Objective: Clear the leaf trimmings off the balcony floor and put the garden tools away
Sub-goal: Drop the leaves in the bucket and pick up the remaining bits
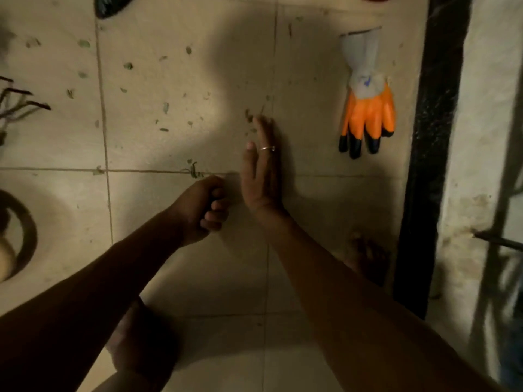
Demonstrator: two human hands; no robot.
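Small green leaf trimmings (pixel 165 107) lie scattered over the beige floor tiles (pixel 175 66), mostly to the left of and beyond my hands. A larger sprig (pixel 194 171) lies on the grout line just beyond my left hand. My right hand (pixel 261 171) stands on its edge on the floor with straight fingers, its fingertips at a small cluster of bits (pixel 249 116). Beside it, my left hand (pixel 202 207) is curled into a fist just above the tile; nothing shows inside it. An orange, grey and black garden glove (pixel 367 114) lies flat on the floor to the right.
A round pot (pixel 27 233) stands at the left edge, with bare plant stems (pixel 19 104) above it. A dark object (pixel 110 5) lies at the top. A black strip (pixel 430 154) and a wall border the right side. My bare feet (pixel 366 257) rest on the tiles.
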